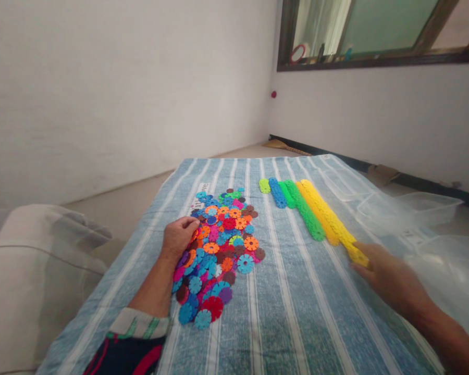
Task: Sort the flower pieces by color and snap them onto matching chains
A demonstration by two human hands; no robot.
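A heap of flat, coloured plastic discs lies on a blue striped cloth. My left hand rests on the heap's left edge, fingers curled down onto the discs. To the right, discs stand stacked in long rows: a yellow row, an orange row, a long green row, a short green row, a blue row and a lime piece. My right hand touches the near end of the yellow row, fingers pressed together against it.
Clear plastic containers and clear plastic sheeting lie at the cloth's right edge. A grey cushion or bag sits at the left. White walls meet at a corner ahead, with a window up on the right.
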